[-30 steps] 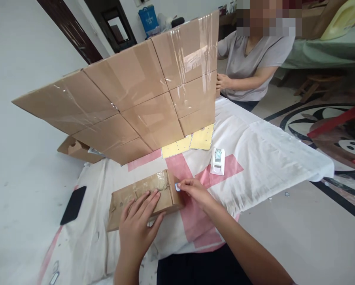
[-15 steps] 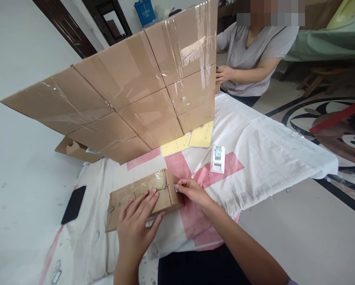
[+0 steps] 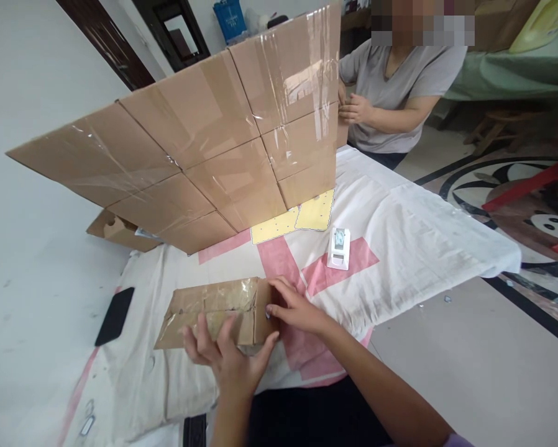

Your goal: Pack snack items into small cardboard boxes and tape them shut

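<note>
A taped brown cardboard box (image 3: 204, 299) lies on the cloth-covered table in front of me. My left hand (image 3: 230, 354) is at its near side, fingers spread and curved over the top, thumb by the near right corner. At the box's right end is my right hand (image 3: 297, 308), fingers around the far corner and thumb against the end face. A small bluish-white piece (image 3: 268, 314) shows by that thumb; its kind is too small to make out. Beyond the right hand stands a small white device (image 3: 339, 248) with a window on top.
A large taped cardboard panel (image 3: 223, 149) stands across the table, above yellow sheets (image 3: 314, 212). A black phone-like slab (image 3: 115, 316) lies at left, near an open carton (image 3: 120, 233). Behind the panel sits another person (image 3: 400, 93), hands at its right edge.
The box has turned slightly and its left end has come nearer me. My left hand has lifted its fingers and shifted right. My right fingers have opened from a pinch onto the box's end.
</note>
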The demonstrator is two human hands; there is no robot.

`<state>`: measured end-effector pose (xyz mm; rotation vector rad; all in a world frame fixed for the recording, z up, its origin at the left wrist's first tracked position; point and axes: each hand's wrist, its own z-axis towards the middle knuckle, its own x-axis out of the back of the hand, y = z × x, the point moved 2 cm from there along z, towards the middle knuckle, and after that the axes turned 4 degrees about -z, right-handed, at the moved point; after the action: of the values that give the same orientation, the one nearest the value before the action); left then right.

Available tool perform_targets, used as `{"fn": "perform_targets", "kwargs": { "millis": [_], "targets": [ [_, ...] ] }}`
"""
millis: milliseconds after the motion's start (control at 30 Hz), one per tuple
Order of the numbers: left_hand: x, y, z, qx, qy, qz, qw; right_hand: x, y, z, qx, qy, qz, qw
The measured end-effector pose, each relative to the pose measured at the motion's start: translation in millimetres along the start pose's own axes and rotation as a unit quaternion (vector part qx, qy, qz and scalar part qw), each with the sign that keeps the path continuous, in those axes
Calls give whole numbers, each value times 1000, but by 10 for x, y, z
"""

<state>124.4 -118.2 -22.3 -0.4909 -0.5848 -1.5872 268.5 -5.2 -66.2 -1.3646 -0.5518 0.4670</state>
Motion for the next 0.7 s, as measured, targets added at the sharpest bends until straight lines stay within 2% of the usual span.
{"fn": "perform_targets", "kwargs": {
  "millis": [100, 200, 400, 700],
  "targets": [
    [-87, 193, -183, 30, 34, -1, 999, -37, -11, -44, 16, -7, -40, 999],
    [-153, 302, -235, 50, 51, -2, 997, -54, 11, -45, 38, -10, -32, 999],
    [-191, 326, -210, 83, 80, -12, 993, -60, 45, -39, 37, -26, 17, 999],
    [-172, 342, -214, 103, 62, -44, 992, -93, 36, -64, 20, -11, 31, 999]
  ]
}}
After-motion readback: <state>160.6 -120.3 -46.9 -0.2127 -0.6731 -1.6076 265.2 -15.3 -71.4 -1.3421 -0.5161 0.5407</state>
